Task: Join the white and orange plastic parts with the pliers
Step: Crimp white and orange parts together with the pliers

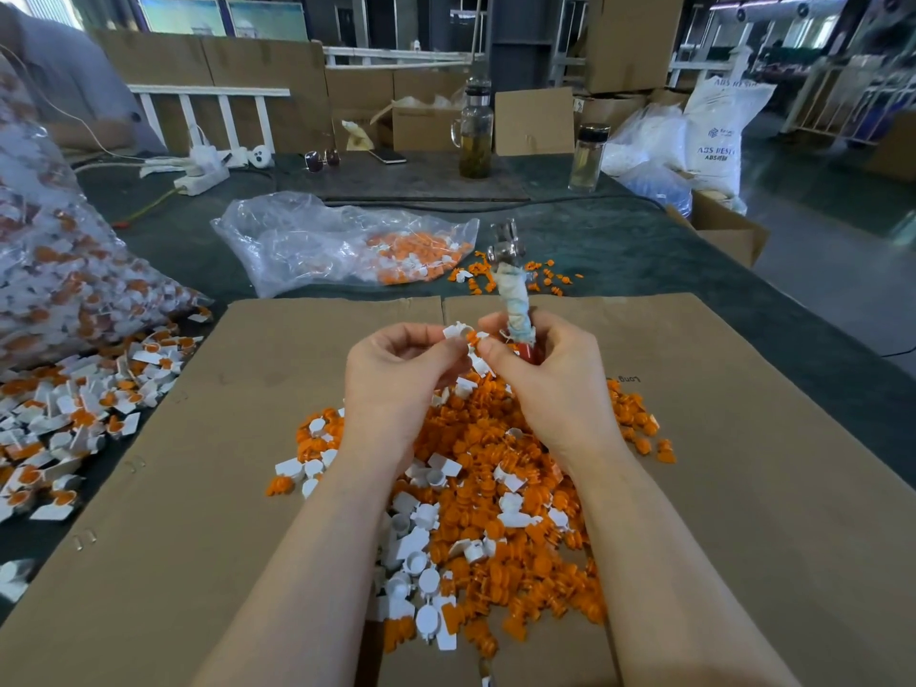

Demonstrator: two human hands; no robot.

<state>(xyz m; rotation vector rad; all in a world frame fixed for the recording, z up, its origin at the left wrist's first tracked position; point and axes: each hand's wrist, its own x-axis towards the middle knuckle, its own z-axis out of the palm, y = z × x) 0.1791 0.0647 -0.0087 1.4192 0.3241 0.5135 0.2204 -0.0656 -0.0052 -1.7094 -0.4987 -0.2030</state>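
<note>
From the head camera, both my hands are raised together above the middle of the flattened cardboard sheet (238,438) that covers the table in front of me. My left hand (396,374) has its fingers curled in, pinching a small white part (455,332) between thumb and fingertips. My right hand (540,374) is wrapped round the handles of the pliers (513,290), which stand nearly upright with the metal head at the top and rag-like cloth wound round the grips; a bit of red handle shows just under my fingers. Between my two thumbs sits an orange part (475,338), touching the white one; the spot is small and partly hidden by my fingers, so I cannot tell whether the two are already pressed together.

Below my wrists lies a loose heap of orange parts (495,488) with white parts (421,552) scattered through it, mostly on its near left side. To my left, off the cardboard, is a spread of joined white-and-orange pieces (74,419), and behind them a bulging clear bag (64,270) full of the same. Farther back on the green table cover (644,250) a flatter clear plastic bag (307,240) spills orange bits. A glass jug (476,131) and a bottle (588,158) stand near the far edge.
</note>
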